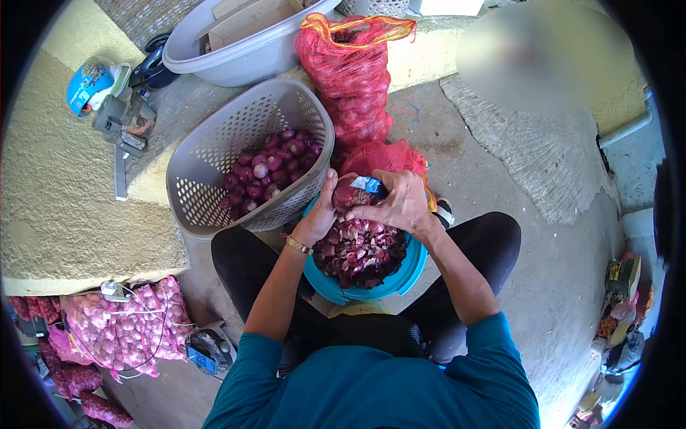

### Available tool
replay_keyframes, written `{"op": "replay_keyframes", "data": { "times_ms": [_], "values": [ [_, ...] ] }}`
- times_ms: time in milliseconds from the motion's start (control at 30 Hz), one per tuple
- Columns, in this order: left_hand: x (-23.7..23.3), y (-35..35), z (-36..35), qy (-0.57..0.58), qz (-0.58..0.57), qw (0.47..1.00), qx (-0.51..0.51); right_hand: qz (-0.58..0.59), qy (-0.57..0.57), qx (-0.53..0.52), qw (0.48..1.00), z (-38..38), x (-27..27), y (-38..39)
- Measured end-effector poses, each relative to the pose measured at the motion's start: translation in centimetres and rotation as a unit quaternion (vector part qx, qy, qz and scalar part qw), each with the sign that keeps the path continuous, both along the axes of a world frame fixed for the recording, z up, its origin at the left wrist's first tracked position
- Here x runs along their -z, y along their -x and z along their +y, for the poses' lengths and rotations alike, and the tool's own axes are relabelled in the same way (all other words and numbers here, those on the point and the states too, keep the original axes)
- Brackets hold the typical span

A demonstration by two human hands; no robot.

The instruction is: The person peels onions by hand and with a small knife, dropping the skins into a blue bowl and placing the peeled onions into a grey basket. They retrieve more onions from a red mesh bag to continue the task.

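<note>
Left hand (323,212): fingers closed around one side of a large, dark red onion (345,194). Right hand (401,202): fingers bent round a small blue-and-white object (368,184) against the top of the onion; its kind cannot be told. The onion is held above a round turquoise plastic basin (414,269), whose inside is largely covered by purple and whitish onion skins (361,250).

Surroundings: a grey perforated plastic basket (207,146) stands just beside the basin, on the left-hand side, containing small purple onions (275,166). Beyond the hands, a low red mesh bag (382,154) is partly hidden by them. Behind that bag stands a tall, filled red mesh sack (350,89), open at its yellow-edged top. A light grey plastic tub (246,56) is beyond the basket.

Obstructions: the basket and both bent knees closely flank the basin; the hands hide its far rim. Pink mesh sacks (132,322) lie well apart, at lower left.
</note>
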State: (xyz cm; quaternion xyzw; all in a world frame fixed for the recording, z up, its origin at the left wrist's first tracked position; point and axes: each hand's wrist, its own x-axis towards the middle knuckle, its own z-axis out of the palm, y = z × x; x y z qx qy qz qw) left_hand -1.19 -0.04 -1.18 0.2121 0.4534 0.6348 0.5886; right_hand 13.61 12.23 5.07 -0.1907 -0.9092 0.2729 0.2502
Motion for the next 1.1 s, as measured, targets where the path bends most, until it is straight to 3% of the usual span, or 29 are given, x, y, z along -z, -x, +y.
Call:
{"op": "replay_keyframes", "data": {
  "times_ms": [133, 200, 300, 367, 533, 600, 733, 800, 900, 1033, 1100],
  "values": [
    [0.0, 0.9, -0.2, -0.005, 0.036, 0.999, 0.035, -0.015, -0.024, 0.001, 1.0, -0.1, -0.1, -0.2],
    [-1.0, 1.3, -0.3, 0.038, 0.008, 0.994, 0.1, -0.026, -0.037, 0.004, 0.999, 0.1, 0.1, -0.4],
    [-0.1, 0.5, -0.1, 0.022, -0.071, 0.997, 0.03, -0.033, -0.047, -0.004, 0.998, 0.3, 0.3, -0.3],
    [0.3, 0.7, 0.3, -0.009, -0.061, 0.997, 0.036, 0.028, -0.017, -0.004, 0.999, 0.1, 0.5, -0.2],
    [-0.9, 0.3, 0.6, -0.028, -0.021, 0.999, 0.023, 0.001, -0.052, 0.013, 0.999, 0.0, 0.5, -0.1],
    [-2.3, 0.1, 0.3, 0.075, 0.0, 0.997, 0.016, -0.01, -0.057, 0.022, 0.998, 0.0, 1.4, -0.1],
    [-1.8, 0.4, 0.2, 0.106, 0.014, 0.994, 0.022, -0.017, -0.052, 0.001, 0.998, 0.3, 1.7, -0.1],
    [-1.6, 0.9, 0.2, 0.104, 0.01, 0.992, 0.071, -0.04, -0.064, -0.019, 0.997, 0.7, 1.3, -0.3],
    [-0.9, 1.5, 0.5, 0.112, 0.039, 0.987, 0.106, -0.022, -0.012, -0.094, 0.995, 1.1, 1.0, -0.4],
    [-2.0, 1.2, 0.5, 0.126, 0.053, 0.986, 0.094, -0.028, 0.027, -0.05, 0.998, -0.1, 1.9, -0.1],
    [-1.3, 0.9, 0.6, 0.089, 0.059, 0.994, 0.022, 0.001, 0.061, -0.007, 0.998, -1.4, 2.3, 0.3]
  ]
}}
